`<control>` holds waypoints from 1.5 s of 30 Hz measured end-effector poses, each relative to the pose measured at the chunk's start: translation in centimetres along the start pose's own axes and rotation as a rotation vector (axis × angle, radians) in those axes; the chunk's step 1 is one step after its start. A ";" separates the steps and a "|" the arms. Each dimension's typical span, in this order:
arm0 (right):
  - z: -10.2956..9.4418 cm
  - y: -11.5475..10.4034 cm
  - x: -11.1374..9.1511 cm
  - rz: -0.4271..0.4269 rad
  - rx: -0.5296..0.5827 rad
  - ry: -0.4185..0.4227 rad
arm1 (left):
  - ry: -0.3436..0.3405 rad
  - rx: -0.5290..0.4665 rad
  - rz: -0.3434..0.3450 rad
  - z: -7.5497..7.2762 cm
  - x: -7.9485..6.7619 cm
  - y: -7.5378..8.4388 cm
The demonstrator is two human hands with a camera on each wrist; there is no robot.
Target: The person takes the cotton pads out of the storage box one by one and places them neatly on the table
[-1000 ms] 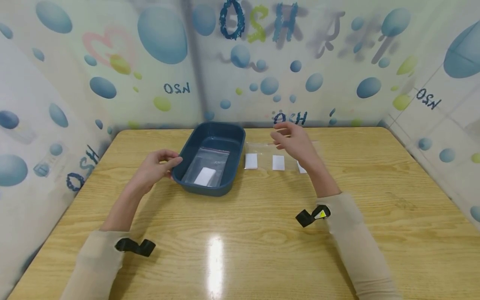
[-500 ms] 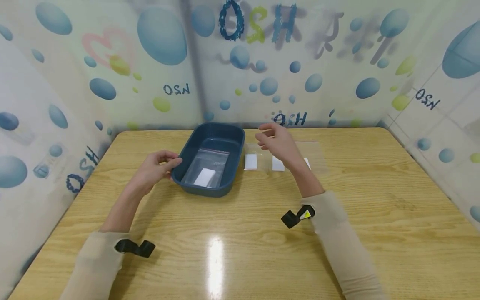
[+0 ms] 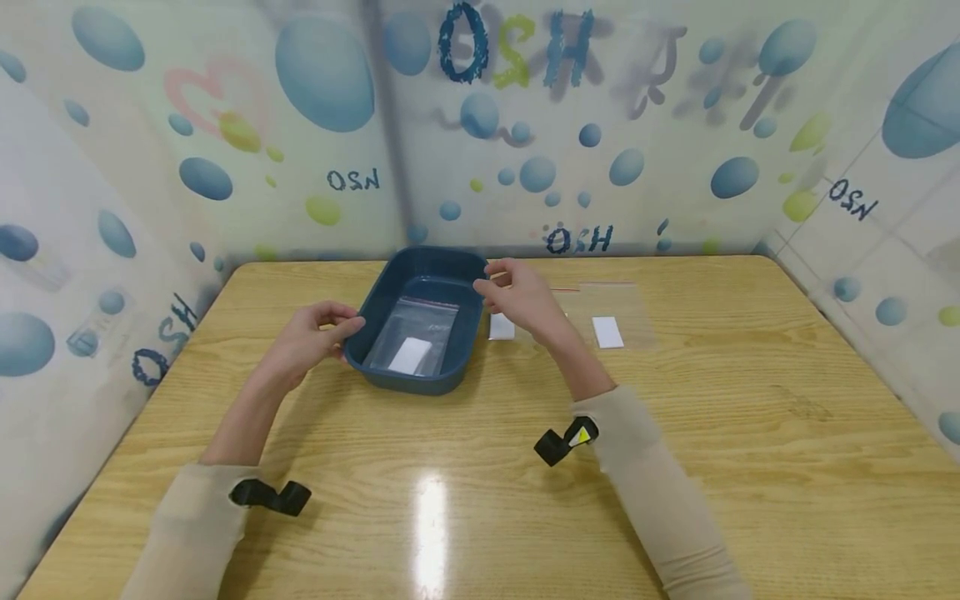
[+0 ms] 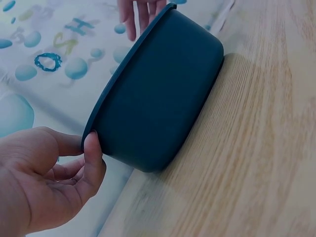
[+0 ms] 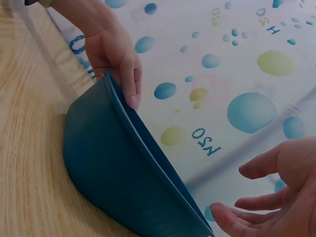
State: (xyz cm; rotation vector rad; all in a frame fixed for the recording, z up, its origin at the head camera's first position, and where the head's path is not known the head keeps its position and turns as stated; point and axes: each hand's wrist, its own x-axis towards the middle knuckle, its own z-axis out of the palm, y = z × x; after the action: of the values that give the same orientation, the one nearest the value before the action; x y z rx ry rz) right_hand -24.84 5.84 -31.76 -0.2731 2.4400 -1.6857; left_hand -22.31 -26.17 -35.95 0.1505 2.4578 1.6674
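The left hand [image 3: 307, 343] has a pinching grip: its thumb lies on the inner side of the rim and its fingers stand outside, so it holds the blue tub [image 3: 416, 383] at the left, near part of its edge. The right hand [image 3: 522, 296] has hold of nothing that I can see. Its thumb and fingers are parted, with a clear gap, just beside the far right part of the rim; whether a fingertip touches it, I cannot tell.

The tub is on the worktop [image 3: 525, 508], left of the middle and toward the far side, and it seems to stand flat. In it lies a clear bag [image 3: 408, 321] with a white card [image 3: 410, 356] at the near end. To the right of the tub, flat bags [image 3: 637, 317] with white squares [image 3: 607, 332] lie on the worktop, partly covered by the right hand, so I cannot count them surely.

In my judgement, if the left hand lifts alone, the tub could tip or turn, because it is held at one place only, and the clear bag could then slide. If the right hand closes badly placed, it could miss the rim or push the tub askew. A low wrist could also drag the flat bags, which look thin and light.
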 end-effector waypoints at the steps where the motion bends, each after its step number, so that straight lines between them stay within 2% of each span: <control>1: 0.2 0.0 0.0 0.006 0.000 -0.011 | -0.002 0.000 -0.001 0.0 0.0 0.0; 6: 1.2 0.0 0.2 0.009 -0.003 -0.060 | -0.006 -0.004 -0.001 0.0 0.0 0.1; 11: 2.1 -0.4 0.3 0.019 -0.068 -0.094 | -0.005 0.004 -0.005 0.0 -0.1 0.1; 29: 5.1 -1.8 0.5 0.038 -0.381 -0.092 | -0.014 0.015 -0.010 -0.1 -0.2 0.2; 37: 6.1 -1.8 0.9 0.061 -0.410 -0.062 | -0.011 0.022 -0.008 0.0 -0.2 0.3; 45: 7.2 -1.6 1.0 0.027 -0.472 -0.078 | -0.010 0.012 -0.004 0.1 -0.3 0.4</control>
State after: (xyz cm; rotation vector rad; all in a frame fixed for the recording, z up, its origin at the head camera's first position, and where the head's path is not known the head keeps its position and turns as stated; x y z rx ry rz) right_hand -23.98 -1.50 -32.82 -0.3517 2.7342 -1.0437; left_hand -22.04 -25.98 -35.57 0.1546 2.4591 1.6466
